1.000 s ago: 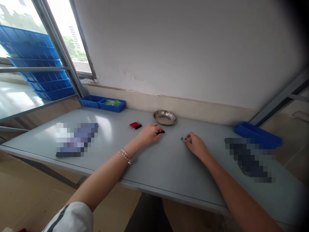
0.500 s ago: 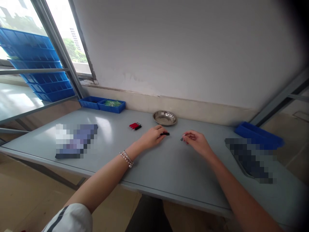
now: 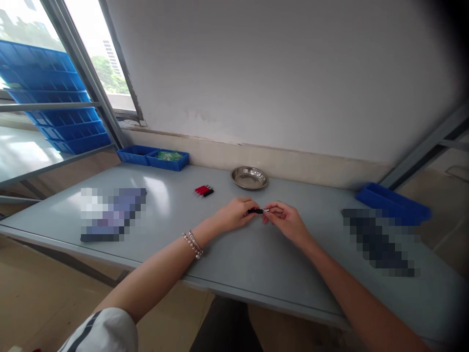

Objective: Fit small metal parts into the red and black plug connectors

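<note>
Over the middle of the table, my left hand (image 3: 246, 213) is closed around a slim black pen barrel (image 3: 255, 211), which points to the right. My right hand (image 3: 283, 218) pinches a small silver pen tip (image 3: 266, 210) at the barrel's right end. The two parts meet or nearly meet; the fingers partly cover the joint. Further back on the left lies a small group of red and black pens (image 3: 203, 190), side by side. Behind my hands stands a round, shallow steel dish (image 3: 249, 178).
Two small blue bins (image 3: 167, 160) stand at the back left, one holding green packets. A blurred-out flat item (image 3: 113, 215) lies left, another dark one (image 3: 379, 242) right, beside a blue bin (image 3: 394, 203). Stacked blue crates (image 3: 69, 98) stand on the left shelf.
My right hand has moved left, bringing the silver tip to the end of the black barrel. My left hand has shifted slightly toward me and to the right.
</note>
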A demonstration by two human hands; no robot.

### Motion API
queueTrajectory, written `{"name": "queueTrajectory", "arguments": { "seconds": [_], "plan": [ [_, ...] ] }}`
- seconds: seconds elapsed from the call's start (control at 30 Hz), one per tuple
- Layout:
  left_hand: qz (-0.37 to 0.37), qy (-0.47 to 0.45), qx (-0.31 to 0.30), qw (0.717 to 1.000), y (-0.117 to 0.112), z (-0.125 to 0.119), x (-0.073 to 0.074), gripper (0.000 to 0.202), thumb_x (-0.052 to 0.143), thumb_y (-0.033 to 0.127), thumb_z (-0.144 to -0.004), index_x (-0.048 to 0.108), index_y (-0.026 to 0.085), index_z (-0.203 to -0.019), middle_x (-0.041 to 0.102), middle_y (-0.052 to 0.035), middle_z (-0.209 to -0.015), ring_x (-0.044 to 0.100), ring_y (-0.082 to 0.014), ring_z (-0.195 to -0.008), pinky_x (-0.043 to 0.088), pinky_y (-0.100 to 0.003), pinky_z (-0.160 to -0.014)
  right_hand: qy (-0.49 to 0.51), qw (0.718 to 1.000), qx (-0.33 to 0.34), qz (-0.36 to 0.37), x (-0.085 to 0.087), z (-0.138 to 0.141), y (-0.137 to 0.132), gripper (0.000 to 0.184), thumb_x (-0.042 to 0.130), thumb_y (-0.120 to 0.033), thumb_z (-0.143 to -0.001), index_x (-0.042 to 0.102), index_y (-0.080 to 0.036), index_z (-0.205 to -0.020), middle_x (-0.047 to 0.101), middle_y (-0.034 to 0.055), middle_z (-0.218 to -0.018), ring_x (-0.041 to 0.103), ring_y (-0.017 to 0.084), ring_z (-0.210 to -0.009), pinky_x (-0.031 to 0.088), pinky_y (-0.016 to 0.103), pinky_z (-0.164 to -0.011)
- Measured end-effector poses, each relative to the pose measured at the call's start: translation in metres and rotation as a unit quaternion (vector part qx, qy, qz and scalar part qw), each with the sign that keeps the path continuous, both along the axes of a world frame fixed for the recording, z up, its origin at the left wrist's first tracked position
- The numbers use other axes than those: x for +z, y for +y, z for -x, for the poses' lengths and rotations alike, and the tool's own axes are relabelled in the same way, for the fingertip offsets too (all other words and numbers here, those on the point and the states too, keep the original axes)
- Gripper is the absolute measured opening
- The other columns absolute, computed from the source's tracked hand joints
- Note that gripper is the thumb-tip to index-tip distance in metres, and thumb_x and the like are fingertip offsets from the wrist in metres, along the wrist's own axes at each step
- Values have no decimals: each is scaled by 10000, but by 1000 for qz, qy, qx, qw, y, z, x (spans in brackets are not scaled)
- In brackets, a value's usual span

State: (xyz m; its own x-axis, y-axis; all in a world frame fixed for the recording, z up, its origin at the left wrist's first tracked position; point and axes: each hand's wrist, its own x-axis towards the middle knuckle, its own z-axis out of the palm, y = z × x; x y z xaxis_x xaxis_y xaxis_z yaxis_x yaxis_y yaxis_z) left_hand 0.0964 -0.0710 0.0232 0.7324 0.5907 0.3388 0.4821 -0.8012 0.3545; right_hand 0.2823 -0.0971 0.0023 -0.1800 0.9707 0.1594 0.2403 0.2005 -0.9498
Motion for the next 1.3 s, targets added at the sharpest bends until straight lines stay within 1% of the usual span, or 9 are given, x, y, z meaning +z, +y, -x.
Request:
{"name": "queueTrajectory", "arguments": {
  "seconds": [0.23, 0.43, 0.6, 0.83, 1.03, 1.2, 1.3],
  "plan": [
    [7, 1, 0, 1000, -1, 0, 0, 196, 444, 224, -833, 562, 166, -977, 579, -51, -889, 547, -120, -755, 419, -214, -675, 12, 1000, 7, 16, -4, 0, 1, 220, 582, -362, -683, 515, -190, -803, 626, 11, -669, 615, 148, -650, 476, 291, -638],
    [0, -4, -3, 1000, 0, 0, -1, 203, 437, 237, -838, 562, 158, -977, 578, -54, -890, 543, -118, -749, 411, -209, -667, 6, 1000, -6, 4, -5, 0, 0, 197, 589, -342, -674, 531, -195, -793, 636, 18, -704, 626, 159, -666, 483, 306, -663],
    [-5, -7, -5, 1000, 0, 0, -3, 202, 440, 232, -836, 560, 151, -976, 573, -53, -877, 536, -114, -731, 405, -206, -654, -43, 999, -16, -29, -4, 2, -3, 192, 556, -346, -703, 541, -186, -809, 641, 30, -704, 626, 165, -670, 484, 309, -661],
    [-3, -7, -7, 1000, -1, 0, -1, 202, 439, 217, -834, 560, 138, -976, 564, -51, -864, 524, -105, -708, 399, -195, -634, -96, 993, -33, -59, -4, 2, -4, 200, 520, -377, -736, 546, -184, -779, 627, 29, -637, 605, 161, -616, 468, 296, -625],
    [-2, 1, -12, 1000, -1, 0, -1, 188, 446, 209, -831, 562, 145, -964, 561, -46, -855, 519, -105, -698, 398, -196, -626, -174, 982, -9, -68, -3, -1, -3, 255, 449, -428, -774, 541, -194, -726, 587, 2, -593, 550, 134, -553, 428, 261, -568],
    [-7, -5, -10, 1000, 0, 0, -3, 194, 433, 204, -840, 557, 149, -977, 564, -51, -878, 526, -110, -725, 402, -203, -649, -238, 966, -1, -97, 0, 0, -4, 182, 459, -367, -777, 526, -198, -772, 576, -15, -600, 485, 111, -515, 384, 237, -539],
    [-8, -5, -11, 1000, 0, 0, -3, 194, 435, 206, -839, 558, 147, -976, 565, -52, -879, 528, -111, -723, 402, -204, -645, -254, 961, 6, -112, 0, -1, -4, 206, 408, -353, -807, 500, -199, -705, 560, -15, -583, 463, 106, -509, 364, 232, -532]
  ]
}}
